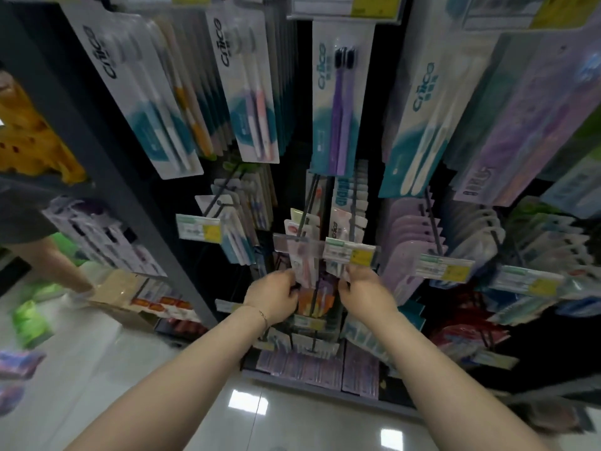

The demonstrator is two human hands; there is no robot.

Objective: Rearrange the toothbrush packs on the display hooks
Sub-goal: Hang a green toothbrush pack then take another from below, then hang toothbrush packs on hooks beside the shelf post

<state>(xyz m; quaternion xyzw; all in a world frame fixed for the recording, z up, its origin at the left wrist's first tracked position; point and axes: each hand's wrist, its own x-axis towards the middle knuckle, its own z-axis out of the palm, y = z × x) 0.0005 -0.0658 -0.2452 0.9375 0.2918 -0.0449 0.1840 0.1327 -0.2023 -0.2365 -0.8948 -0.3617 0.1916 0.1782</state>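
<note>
Toothbrush packs hang in rows on black display hooks. A pack with purple brushes (340, 102) hangs at the top centre. Below it, a pink-and-white toothbrush pack (302, 265) hangs on a middle hook (304, 219) behind a clear price-tag holder (297, 247). My left hand (276, 296) grips that pack's lower left edge. My right hand (364, 291) is closed on the packs just under the yellow price tag (349, 253) of the neighbouring hook. The fingertips of both hands are hidden among the packs.
More packs fill hooks on both sides, with lilac packs (408, 242) to the right. Another person's arm (48, 255) and a cardboard box (126, 291) are at the left. Glossy floor tiles (195, 402) lie below. Green packets (31, 320) lie on the floor.
</note>
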